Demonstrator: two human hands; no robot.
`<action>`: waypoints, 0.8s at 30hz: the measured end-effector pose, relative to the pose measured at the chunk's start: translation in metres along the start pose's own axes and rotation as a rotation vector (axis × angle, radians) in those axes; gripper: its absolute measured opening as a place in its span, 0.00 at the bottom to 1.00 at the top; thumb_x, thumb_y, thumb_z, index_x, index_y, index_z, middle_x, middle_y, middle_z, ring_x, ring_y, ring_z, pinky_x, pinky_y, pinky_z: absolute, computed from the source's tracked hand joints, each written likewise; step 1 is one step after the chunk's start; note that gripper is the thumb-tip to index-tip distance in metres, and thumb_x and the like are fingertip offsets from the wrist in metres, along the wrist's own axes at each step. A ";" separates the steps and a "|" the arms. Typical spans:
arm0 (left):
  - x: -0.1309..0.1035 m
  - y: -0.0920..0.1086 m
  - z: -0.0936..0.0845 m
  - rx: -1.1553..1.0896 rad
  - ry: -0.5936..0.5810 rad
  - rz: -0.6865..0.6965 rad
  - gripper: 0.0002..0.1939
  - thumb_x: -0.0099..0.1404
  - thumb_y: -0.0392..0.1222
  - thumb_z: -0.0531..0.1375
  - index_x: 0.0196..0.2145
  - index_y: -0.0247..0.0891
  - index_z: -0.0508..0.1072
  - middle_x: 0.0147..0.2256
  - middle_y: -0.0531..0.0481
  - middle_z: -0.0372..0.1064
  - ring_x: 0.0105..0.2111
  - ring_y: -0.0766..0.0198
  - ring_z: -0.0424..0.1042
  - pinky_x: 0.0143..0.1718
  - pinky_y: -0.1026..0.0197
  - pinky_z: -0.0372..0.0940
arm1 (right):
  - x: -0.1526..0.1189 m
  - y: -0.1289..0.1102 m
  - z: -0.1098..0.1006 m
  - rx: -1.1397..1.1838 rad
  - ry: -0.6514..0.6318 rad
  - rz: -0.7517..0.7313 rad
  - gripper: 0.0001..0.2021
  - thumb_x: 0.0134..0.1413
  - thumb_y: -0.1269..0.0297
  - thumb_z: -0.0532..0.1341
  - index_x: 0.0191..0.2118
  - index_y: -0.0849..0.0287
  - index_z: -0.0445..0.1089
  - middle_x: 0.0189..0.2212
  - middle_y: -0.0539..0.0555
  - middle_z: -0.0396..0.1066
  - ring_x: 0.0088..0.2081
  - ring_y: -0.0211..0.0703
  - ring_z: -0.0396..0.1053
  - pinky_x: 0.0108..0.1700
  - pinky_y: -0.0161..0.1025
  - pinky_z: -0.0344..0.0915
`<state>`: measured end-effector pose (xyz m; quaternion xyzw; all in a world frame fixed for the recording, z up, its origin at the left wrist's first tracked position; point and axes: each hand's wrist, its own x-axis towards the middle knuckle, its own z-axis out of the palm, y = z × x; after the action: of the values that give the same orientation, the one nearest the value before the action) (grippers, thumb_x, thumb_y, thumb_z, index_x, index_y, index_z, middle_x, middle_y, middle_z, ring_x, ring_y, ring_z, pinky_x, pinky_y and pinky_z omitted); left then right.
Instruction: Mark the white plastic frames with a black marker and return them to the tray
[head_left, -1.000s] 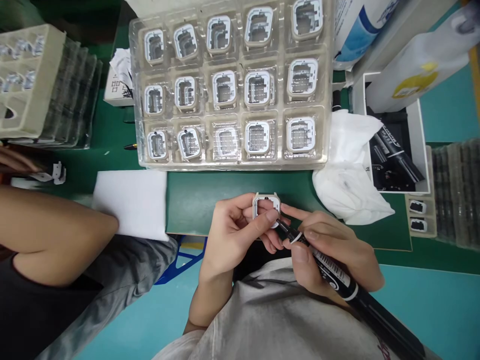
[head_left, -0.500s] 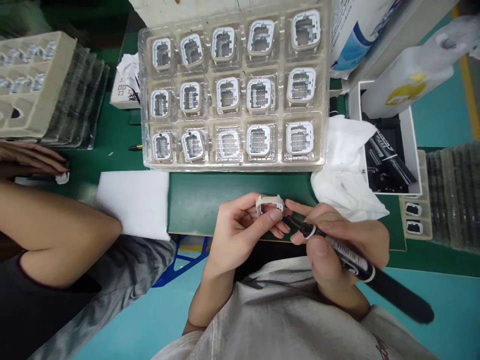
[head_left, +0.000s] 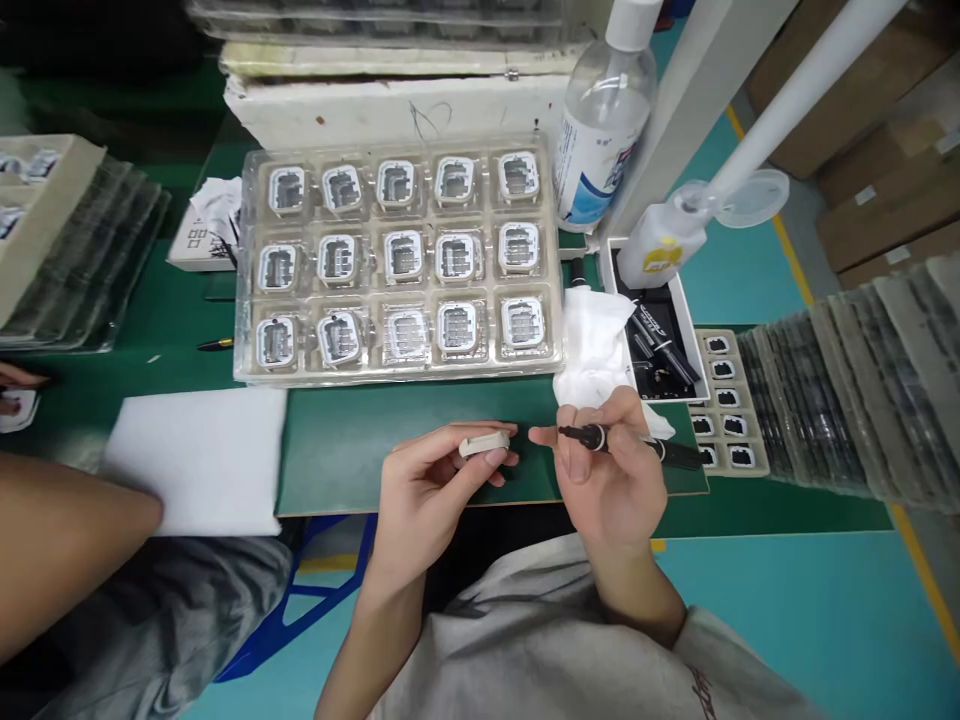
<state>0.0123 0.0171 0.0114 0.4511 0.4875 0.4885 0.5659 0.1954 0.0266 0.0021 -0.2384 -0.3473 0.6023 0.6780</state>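
Observation:
Pinched in my left hand is a small beige frame, seen edge-on above the table's front edge. My right hand is closed on a black marker, its dark tip pointing left, apart from the frame. Beyond the hands lies a clear plastic tray with rows of similar white-rimmed frames. The tray's front-row middle pocket shows only clear plastic.
A white cloth and a white box with markers stand right of the tray, near two bottles. Stacked trays are at far right. A white pad lies left, beside another person's arm.
The view has shifted, showing more behind the tray. The marker tip has moved away from the frame, and the frame has turned edge-on. The other person's hand is now mostly out of view.

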 end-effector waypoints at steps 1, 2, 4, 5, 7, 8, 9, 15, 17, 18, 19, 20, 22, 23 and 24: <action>-0.001 0.000 0.000 0.022 0.001 0.040 0.02 0.74 0.41 0.76 0.42 0.44 0.92 0.44 0.45 0.88 0.37 0.60 0.86 0.32 0.64 0.80 | 0.000 0.000 0.000 -0.001 0.006 -0.001 0.05 0.80 0.58 0.68 0.46 0.46 0.74 0.22 0.40 0.66 0.27 0.42 0.63 0.49 0.48 0.88; -0.002 0.001 0.000 0.059 0.004 0.087 0.02 0.74 0.41 0.76 0.40 0.44 0.92 0.44 0.45 0.87 0.38 0.60 0.85 0.32 0.64 0.79 | 0.000 0.000 0.000 -0.006 0.013 0.000 0.06 0.80 0.57 0.68 0.46 0.46 0.74 0.22 0.40 0.66 0.27 0.42 0.62 0.49 0.48 0.88; -0.004 0.005 -0.001 0.161 0.044 0.165 0.03 0.72 0.42 0.77 0.38 0.43 0.92 0.41 0.46 0.85 0.38 0.60 0.83 0.34 0.63 0.79 | -0.001 0.000 0.000 -0.010 0.021 0.007 0.07 0.80 0.56 0.68 0.45 0.46 0.73 0.22 0.40 0.66 0.27 0.42 0.63 0.49 0.48 0.88; -0.005 0.008 -0.002 0.211 0.099 0.186 0.02 0.71 0.42 0.78 0.40 0.43 0.91 0.38 0.47 0.84 0.37 0.60 0.83 0.35 0.62 0.79 | -0.001 -0.001 0.000 -0.006 0.027 0.012 0.07 0.79 0.56 0.69 0.45 0.47 0.74 0.22 0.40 0.66 0.27 0.41 0.63 0.49 0.48 0.88; -0.003 0.019 -0.007 0.274 0.284 0.209 0.11 0.68 0.42 0.80 0.47 0.43 0.89 0.35 0.51 0.84 0.33 0.61 0.83 0.36 0.61 0.81 | -0.002 -0.002 -0.001 0.011 0.029 0.019 0.06 0.79 0.57 0.69 0.45 0.47 0.76 0.22 0.41 0.67 0.27 0.40 0.64 0.50 0.46 0.87; 0.000 0.026 -0.011 0.281 0.394 0.228 0.17 0.66 0.41 0.81 0.51 0.43 0.86 0.34 0.53 0.83 0.31 0.62 0.83 0.36 0.61 0.81 | -0.002 -0.003 -0.002 0.017 0.030 0.021 0.05 0.79 0.58 0.69 0.45 0.47 0.78 0.22 0.41 0.67 0.27 0.39 0.65 0.50 0.44 0.87; 0.005 0.034 -0.015 0.280 0.497 0.255 0.23 0.63 0.41 0.82 0.53 0.43 0.82 0.33 0.55 0.83 0.29 0.62 0.83 0.34 0.62 0.81 | -0.003 -0.003 -0.003 0.018 0.028 0.019 0.04 0.79 0.59 0.69 0.45 0.47 0.79 0.22 0.41 0.68 0.27 0.39 0.65 0.50 0.43 0.87; 0.052 0.067 -0.040 0.449 0.643 0.336 0.22 0.60 0.45 0.81 0.37 0.43 0.71 0.30 0.58 0.77 0.25 0.65 0.82 0.28 0.65 0.76 | 0.000 -0.001 -0.005 -0.007 0.044 -0.004 0.04 0.77 0.61 0.71 0.44 0.48 0.81 0.23 0.43 0.71 0.27 0.38 0.67 0.46 0.42 0.87; 0.064 0.067 -0.042 0.550 0.590 0.330 0.19 0.63 0.48 0.80 0.37 0.43 0.74 0.30 0.57 0.77 0.25 0.65 0.80 0.28 0.65 0.74 | 0.000 -0.001 -0.004 -0.011 0.045 -0.011 0.04 0.77 0.62 0.71 0.44 0.48 0.81 0.23 0.43 0.71 0.27 0.38 0.68 0.46 0.40 0.86; 0.068 0.065 -0.041 0.591 0.561 0.334 0.17 0.64 0.49 0.79 0.37 0.42 0.75 0.29 0.56 0.78 0.25 0.64 0.79 0.28 0.64 0.73 | 0.000 -0.001 -0.004 -0.017 0.048 -0.014 0.05 0.77 0.62 0.71 0.43 0.48 0.80 0.23 0.43 0.71 0.27 0.38 0.68 0.45 0.40 0.86; 0.071 0.062 -0.040 0.632 0.535 0.345 0.16 0.66 0.50 0.78 0.37 0.42 0.77 0.29 0.56 0.78 0.26 0.64 0.78 0.29 0.63 0.72 | 0.000 -0.001 -0.003 -0.023 0.054 -0.019 0.05 0.77 0.61 0.71 0.43 0.48 0.80 0.23 0.43 0.71 0.27 0.38 0.68 0.45 0.41 0.86; 0.074 0.058 -0.039 0.678 0.522 0.364 0.15 0.67 0.50 0.78 0.37 0.42 0.77 0.28 0.55 0.78 0.26 0.64 0.77 0.30 0.62 0.71 | -0.001 -0.001 -0.002 -0.030 0.061 -0.024 0.05 0.77 0.62 0.71 0.43 0.48 0.80 0.23 0.43 0.71 0.27 0.38 0.68 0.45 0.41 0.86; 0.076 0.051 -0.036 0.794 0.529 0.412 0.14 0.70 0.49 0.76 0.36 0.42 0.78 0.28 0.55 0.77 0.26 0.63 0.75 0.32 0.60 0.68 | -0.001 0.000 -0.001 -0.035 0.069 -0.035 0.05 0.77 0.61 0.72 0.43 0.48 0.79 0.23 0.42 0.72 0.27 0.37 0.69 0.45 0.42 0.86; 0.076 0.048 -0.036 0.859 0.539 0.441 0.13 0.71 0.48 0.76 0.36 0.42 0.78 0.28 0.55 0.77 0.27 0.62 0.75 0.34 0.59 0.67 | -0.001 0.001 0.000 -0.037 0.069 -0.041 0.05 0.77 0.62 0.72 0.43 0.48 0.79 0.24 0.42 0.72 0.27 0.37 0.70 0.45 0.42 0.86; 0.076 0.046 -0.036 0.924 0.548 0.469 0.12 0.72 0.47 0.75 0.35 0.42 0.78 0.29 0.54 0.76 0.28 0.61 0.74 0.35 0.57 0.66 | -0.001 0.002 0.001 -0.043 0.069 -0.048 0.06 0.77 0.61 0.72 0.43 0.49 0.79 0.24 0.42 0.72 0.27 0.37 0.70 0.45 0.43 0.86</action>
<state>-0.0247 0.0989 0.0438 0.6041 0.6655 0.4365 0.0406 0.1935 0.0255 0.0012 -0.2652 -0.3422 0.5695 0.6987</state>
